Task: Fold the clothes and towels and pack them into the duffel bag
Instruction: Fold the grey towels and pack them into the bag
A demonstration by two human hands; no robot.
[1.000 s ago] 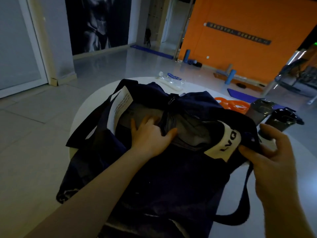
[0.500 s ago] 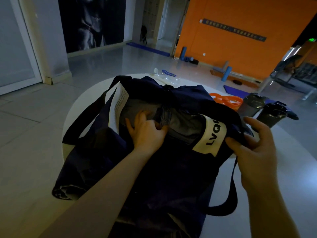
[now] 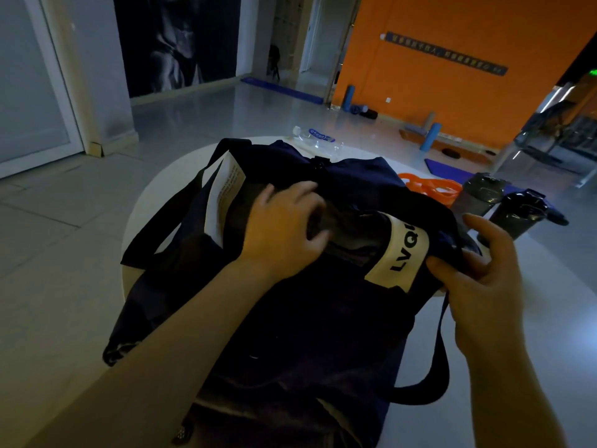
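A dark navy duffel bag [image 3: 310, 324] lies on a round white table [image 3: 504, 321], its top open. Grey folded fabric [image 3: 352, 240] shows inside the opening, mostly hidden. My left hand [image 3: 284, 227] is over the opening with fingers curled, at the dark edge of the fabric; what it holds is hard to make out. My right hand [image 3: 481, 279] pinches the bag's right rim beside a white LVQ label [image 3: 400, 257]. A white paper tag [image 3: 226, 195] hangs at the bag's left side.
Behind the bag lie a clear plastic water bottle [image 3: 318, 140] and an orange resistance band [image 3: 429, 189]. Two dark shaker bottles [image 3: 513, 215] stand at the right, close to my right hand. A black strap [image 3: 433, 376] loops over the table's right side.
My left hand has lifted from pressing flat on the grey fabric and moved right, its fingers now curled at the opening. My right hand keeps its pinch on the rim.
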